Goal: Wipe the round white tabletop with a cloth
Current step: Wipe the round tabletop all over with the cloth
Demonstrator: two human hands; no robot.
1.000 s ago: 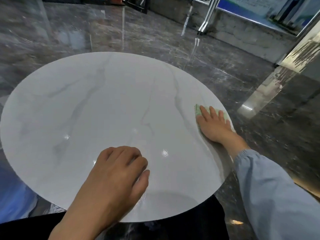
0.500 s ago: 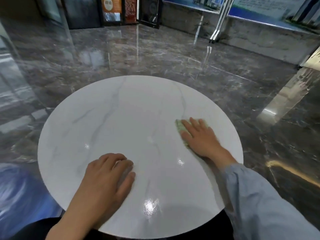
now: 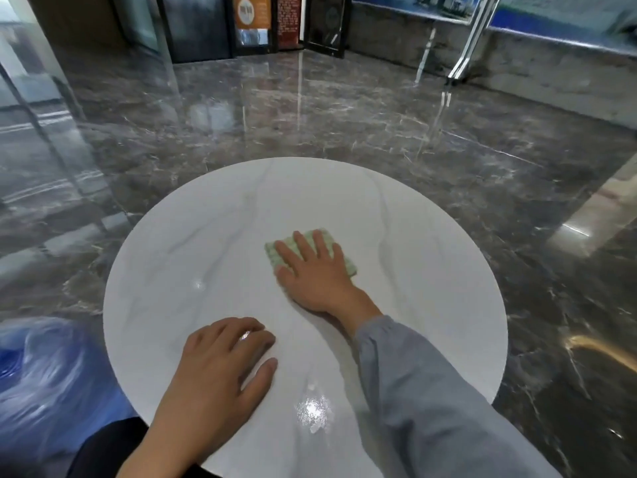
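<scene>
The round white tabletop (image 3: pixel 193 257) with faint grey veins fills the lower middle of the head view. A small pale green cloth (image 3: pixel 275 251) lies flat near its centre. My right hand (image 3: pixel 319 276) presses on the cloth with fingers spread and straight, covering most of it; a grey-blue sleeve runs back from the wrist. My left hand (image 3: pixel 220 370) rests on the near part of the tabletop, palm down with fingers bent at the knuckles, holding nothing.
Glossy dark marble floor (image 3: pixel 344 115) surrounds the table on all sides. Glass doors and signs (image 3: pixel 255 19) stand at the far wall. A blurred blue object (image 3: pixel 41 381) sits low at the left beside the table. A metal post (image 3: pixel 465 56) rises at the far right.
My right hand has slid the cloth leftward from the table's right edge to near its centre. The camera has tilted up, showing more floor. My left hand stays in place.
</scene>
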